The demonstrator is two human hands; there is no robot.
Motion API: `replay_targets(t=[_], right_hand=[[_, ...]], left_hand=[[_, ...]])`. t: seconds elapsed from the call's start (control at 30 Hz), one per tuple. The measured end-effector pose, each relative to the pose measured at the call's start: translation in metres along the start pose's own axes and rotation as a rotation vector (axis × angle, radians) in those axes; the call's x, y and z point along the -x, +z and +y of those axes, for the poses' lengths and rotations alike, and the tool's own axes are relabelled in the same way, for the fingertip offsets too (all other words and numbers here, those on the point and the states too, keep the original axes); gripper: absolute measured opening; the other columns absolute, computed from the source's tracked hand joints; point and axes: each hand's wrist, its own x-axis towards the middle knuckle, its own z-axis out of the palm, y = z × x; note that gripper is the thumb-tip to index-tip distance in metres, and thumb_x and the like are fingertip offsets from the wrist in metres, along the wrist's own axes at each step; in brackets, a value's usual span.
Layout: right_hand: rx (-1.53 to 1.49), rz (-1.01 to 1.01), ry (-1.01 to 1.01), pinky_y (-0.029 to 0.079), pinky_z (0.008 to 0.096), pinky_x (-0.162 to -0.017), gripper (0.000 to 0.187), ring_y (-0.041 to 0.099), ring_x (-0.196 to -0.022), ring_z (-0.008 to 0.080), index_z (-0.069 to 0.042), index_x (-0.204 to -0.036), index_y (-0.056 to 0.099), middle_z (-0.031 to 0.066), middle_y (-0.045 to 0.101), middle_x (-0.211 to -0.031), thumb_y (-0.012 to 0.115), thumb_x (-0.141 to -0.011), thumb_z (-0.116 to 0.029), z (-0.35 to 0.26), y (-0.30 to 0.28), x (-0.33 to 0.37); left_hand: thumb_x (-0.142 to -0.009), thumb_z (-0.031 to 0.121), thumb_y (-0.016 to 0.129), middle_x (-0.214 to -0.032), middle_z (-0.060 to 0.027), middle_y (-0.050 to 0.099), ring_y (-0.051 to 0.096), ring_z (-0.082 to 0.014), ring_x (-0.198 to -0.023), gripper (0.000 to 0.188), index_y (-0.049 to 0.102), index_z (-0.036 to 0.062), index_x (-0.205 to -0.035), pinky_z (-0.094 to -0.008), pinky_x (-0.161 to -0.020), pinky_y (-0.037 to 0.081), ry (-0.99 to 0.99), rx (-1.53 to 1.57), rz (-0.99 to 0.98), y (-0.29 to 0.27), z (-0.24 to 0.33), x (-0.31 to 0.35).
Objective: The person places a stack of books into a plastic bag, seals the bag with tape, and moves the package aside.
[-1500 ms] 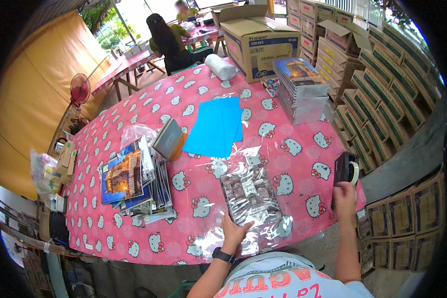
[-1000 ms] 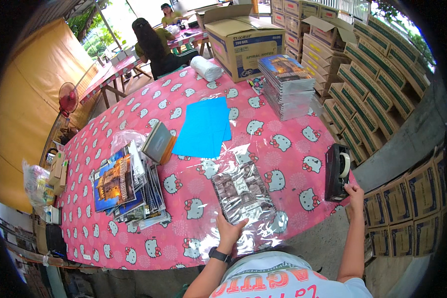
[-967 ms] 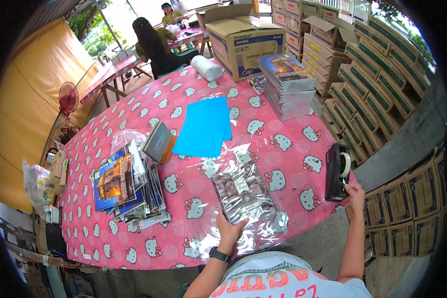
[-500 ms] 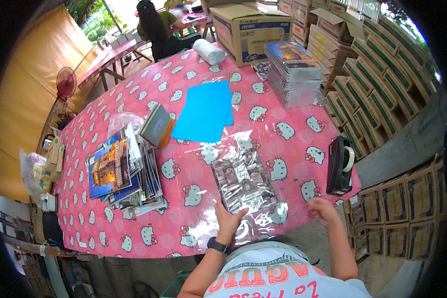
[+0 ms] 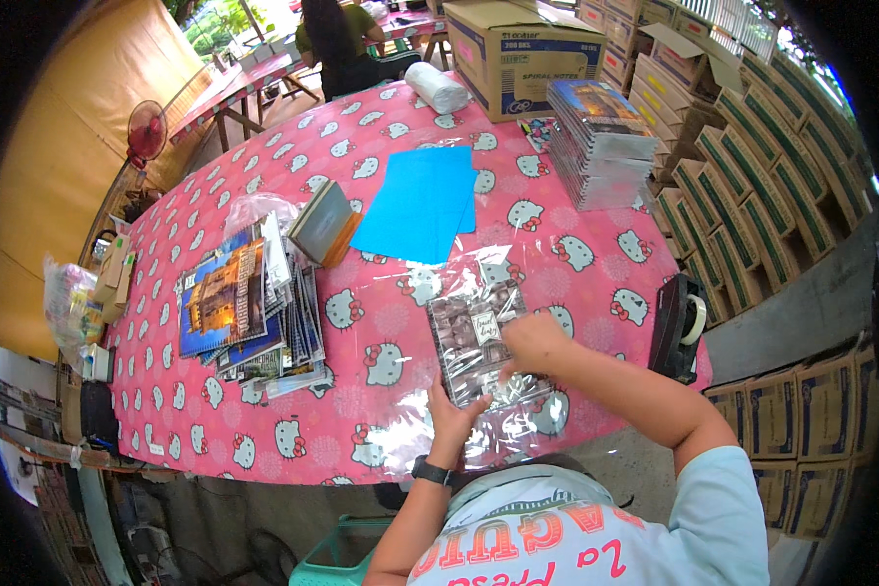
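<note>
A black-and-white notebook [image 5: 464,327] with a pale label lies in front of me on a shiny clear plastic sheet [image 5: 400,415]. My left hand [image 5: 451,420] grips its lower left corner, thumb on the cover and fingers along the edge. Over the right side of the cover is my right hand [image 5: 539,345], its fingers curled closed. Whatever they hold, if anything, is hidden. The hand covers part of the notebook. Beyond the notebook lie blue sheets [image 5: 417,205]. To the right stands a black tape dispenser [image 5: 676,327] with a roll of tape.
At left is an uneven pile of spiral notebooks [image 5: 227,303], beside a small desk calendar [image 5: 324,225]. Far right, a tall notebook stack [image 5: 601,146] stands near a large carton [image 5: 523,63]. A white roll [image 5: 436,88] lies at the back. Cartons [image 5: 752,234] line the right side.
My right hand has moved left from beside the tape dispenser onto the notebook's right side. My left hand keeps its place on the corner. The whole view has shifted slightly.
</note>
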Motion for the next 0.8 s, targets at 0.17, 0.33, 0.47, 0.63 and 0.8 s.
replay_targets(t=[0.17, 0.33, 0.47, 0.63, 0.8], right_hand=[[-0.498, 0.471, 0.208, 0.039, 0.0411, -0.093, 0.096, 0.042, -0.118, 0.0356, 0.005, -0.127, 0.035, 0.0263, 0.042, -0.125, 0.082, -0.056, -0.04, 0.019, 0.043, 0.018], [-0.873, 0.531, 0.133, 0.032, 0.0393, -0.101, 0.099, 0.039, -0.119, 0.0376, 0.002, -0.136, 0.025, 0.0257, 0.039, -0.128, 0.08, -0.061, -0.033, 0.031, 0.085, 0.02], [-0.906, 0.645, -0.108, 0.032, 0.038, -0.101, 0.08, 0.042, -0.119, 0.0332, -0.004, -0.132, 0.038, 0.0214, 0.043, -0.129, 0.076, -0.068, -0.03, 0.052, 0.051, 0.051], [-2.491, 0.083, -0.672, 0.043, 0.0404, -0.092, 0.061, 0.053, -0.108, 0.0288, -0.002, -0.126, 0.043, 0.0163, 0.053, -0.12, 0.067, -0.078, -0.033, 0.092, -0.011, 0.092], [-2.336, 0.741, -0.343, 0.048, 0.038, -0.088, 0.035, 0.058, -0.101, 0.023, 0.0, -0.114, 0.05, 0.0106, 0.059, -0.109, 0.057, -0.085, -0.017, 0.108, -0.066, 0.059]], left_hand=[[-0.062, 0.033, 0.08, -0.118, -0.0189, 0.044, 0.046, -0.0285, -0.109, 0.089, 0.034, -0.0049, -0.128, -0.0373, -0.091, 0.04, 0.068, -0.227, 0.058, -0.006, -0.01, -0.004], [-0.077, 0.03, 0.069, -0.102, -0.011, 0.058, 0.06, -0.02, -0.087, 0.061, 0.041, -0.0063, -0.117, -0.0304, -0.073, 0.051, -0.468, 0.623, -0.338, -0.019, 0.033, -0.03], [-0.067, 0.009, 0.075, -0.108, -0.0129, 0.056, 0.058, -0.0206, -0.096, 0.063, 0.042, 0.0001, -0.12, -0.0331, -0.082, 0.049, -0.18, 0.797, -0.24, -0.006, 0.087, -0.009], [-0.062, 0.003, 0.07, -0.119, -0.0103, 0.053, 0.052, -0.0298, -0.104, 0.063, 0.049, 0.0094, -0.12, -0.0408, -0.094, 0.037, 1.033, -0.398, -0.02, -0.02, 0.167, -0.044], [-0.069, 0.008, 0.068, -0.135, -0.0133, 0.039, 0.034, -0.0331, -0.125, 0.061, 0.046, 0.0133, -0.125, -0.0482, -0.105, 0.019, 1.454, -0.927, 0.265, -0.004, 0.244, -0.086]])
